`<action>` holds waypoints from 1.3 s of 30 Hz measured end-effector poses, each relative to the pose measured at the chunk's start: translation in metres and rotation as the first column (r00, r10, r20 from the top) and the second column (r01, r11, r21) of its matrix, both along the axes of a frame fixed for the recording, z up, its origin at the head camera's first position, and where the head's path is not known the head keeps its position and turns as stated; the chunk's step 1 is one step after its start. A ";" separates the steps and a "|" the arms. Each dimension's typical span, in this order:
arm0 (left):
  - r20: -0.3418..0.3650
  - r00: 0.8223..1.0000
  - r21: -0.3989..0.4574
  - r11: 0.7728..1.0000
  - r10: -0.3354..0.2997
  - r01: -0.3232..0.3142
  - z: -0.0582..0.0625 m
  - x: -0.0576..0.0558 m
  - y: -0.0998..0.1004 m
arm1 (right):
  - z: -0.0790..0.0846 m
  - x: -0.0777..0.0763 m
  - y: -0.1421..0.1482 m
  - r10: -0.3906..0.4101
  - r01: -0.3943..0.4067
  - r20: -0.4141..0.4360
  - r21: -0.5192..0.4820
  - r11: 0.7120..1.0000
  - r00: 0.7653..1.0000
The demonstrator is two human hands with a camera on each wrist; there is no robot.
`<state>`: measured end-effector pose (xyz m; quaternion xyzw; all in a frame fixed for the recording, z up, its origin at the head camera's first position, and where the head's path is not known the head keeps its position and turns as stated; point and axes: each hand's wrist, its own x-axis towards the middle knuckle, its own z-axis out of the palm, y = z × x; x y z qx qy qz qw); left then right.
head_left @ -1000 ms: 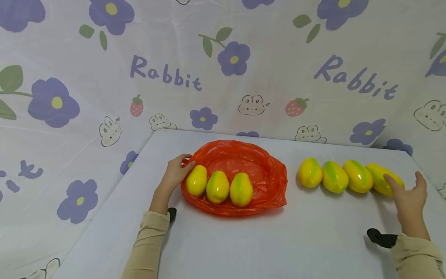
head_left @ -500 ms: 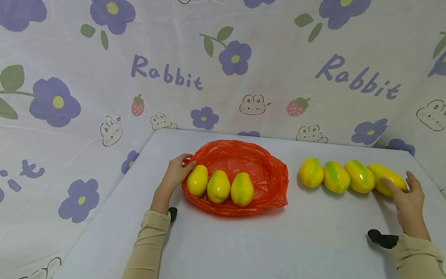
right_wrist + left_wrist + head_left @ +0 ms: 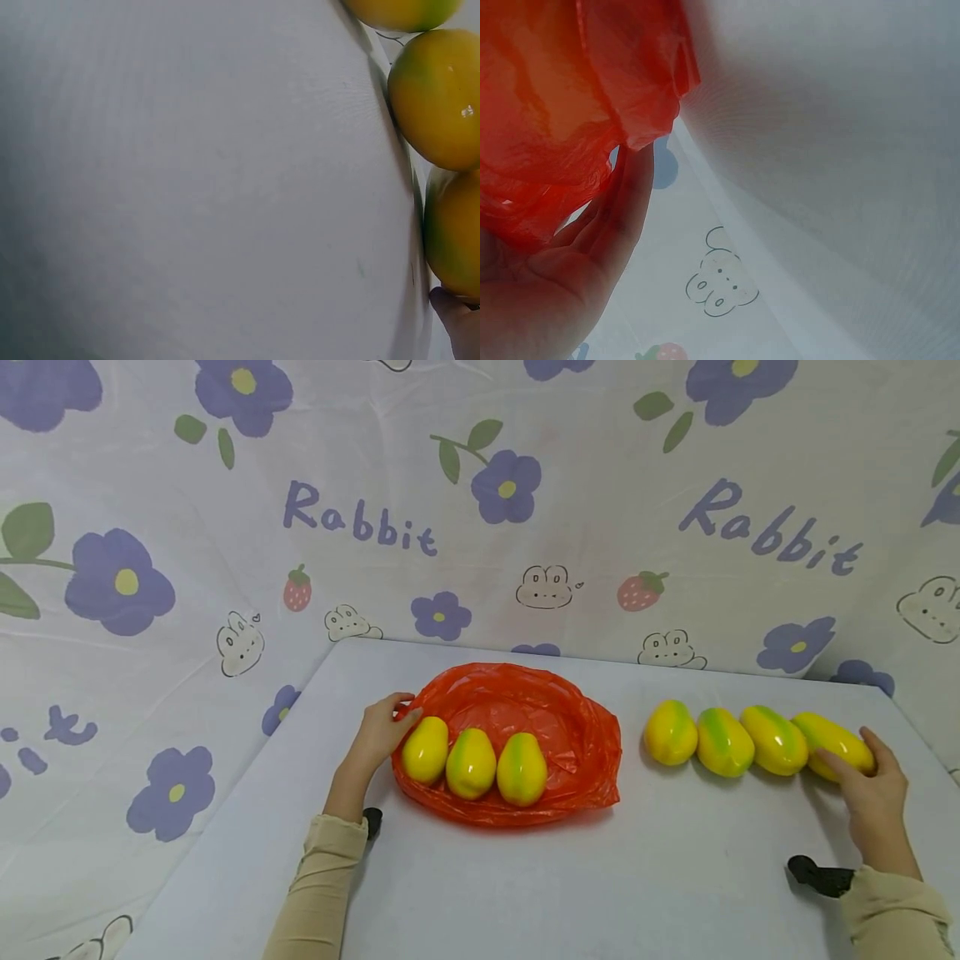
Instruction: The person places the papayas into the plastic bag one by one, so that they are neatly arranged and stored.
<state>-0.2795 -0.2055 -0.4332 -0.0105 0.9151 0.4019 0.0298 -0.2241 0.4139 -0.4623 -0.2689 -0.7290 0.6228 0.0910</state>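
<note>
A red plastic bag (image 3: 572, 718) lies open on the white table (image 3: 570, 893), with three glossy yellow-green papayas (image 3: 470, 766) along its near side. At the bag's left rim, my left hand (image 3: 375, 735) holds the plastic between thumb and fingers; in the left wrist view the red film partly hides the fingers. On the right, my right hand (image 3: 873, 793) grips the end papaya (image 3: 831, 737) of a row, thumb on its near side and fingers around its right end. The right wrist view catches only the thumb (image 3: 454, 319), below a papaya (image 3: 456, 232).
Left of the gripped papaya stand three more papayas (image 3: 725, 742), side by side. A cloth (image 3: 600, 518) printed with flowers and rabbits hangs behind the table's far edge. A black strap end (image 3: 821, 877) sticks out at the right wrist.
My right hand has come a little leftward and its fingers have closed round the end papaya. The left hand and the bag stay where they were.
</note>
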 end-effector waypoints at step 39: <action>-0.015 1.000 -0.004 1.000 -0.001 0.001 0.002 0.001 0.001 | 0.005 -0.004 -0.015 -0.357 0.339 -0.072 -0.185 0.922 0.931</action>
